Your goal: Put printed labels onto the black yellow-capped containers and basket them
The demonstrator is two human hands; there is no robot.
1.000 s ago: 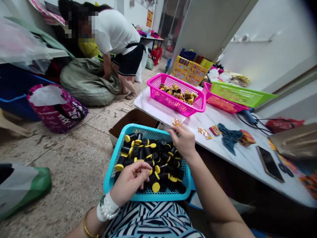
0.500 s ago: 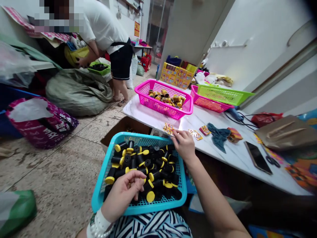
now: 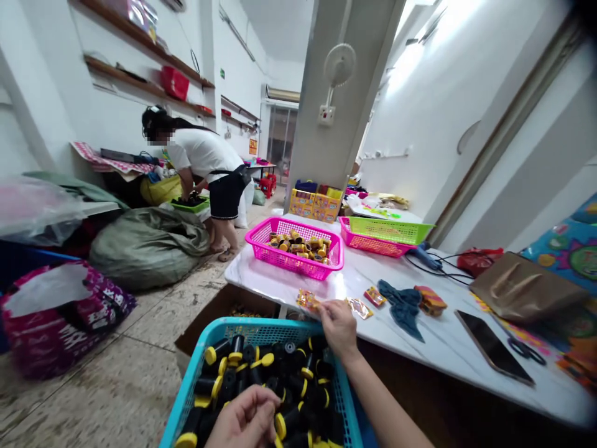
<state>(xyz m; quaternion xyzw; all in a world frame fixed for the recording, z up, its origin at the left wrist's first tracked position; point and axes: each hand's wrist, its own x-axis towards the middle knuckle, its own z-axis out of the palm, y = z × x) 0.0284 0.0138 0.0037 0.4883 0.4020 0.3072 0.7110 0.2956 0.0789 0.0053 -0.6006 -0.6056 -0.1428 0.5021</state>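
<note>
Our right hand (image 3: 339,330) reaches to the edge of the marbled tabletop (image 3: 261,280), fingertips at some small orange-yellow printed packets (image 3: 306,299) (we cannot tell whether it pinches one). Our left hand (image 3: 245,423) has thumb and fingers curled together over a blue basket (image 3: 261,322) full of black cylinders (image 3: 237,348) with yellow ends; whether it holds anything is hidden. Beyond the packets stands a pink basket (image 3: 293,264) of golden pieces (image 3: 298,242). Farther off, a co-worker (image 3: 205,149) bends over a green basket (image 3: 198,206).
</note>
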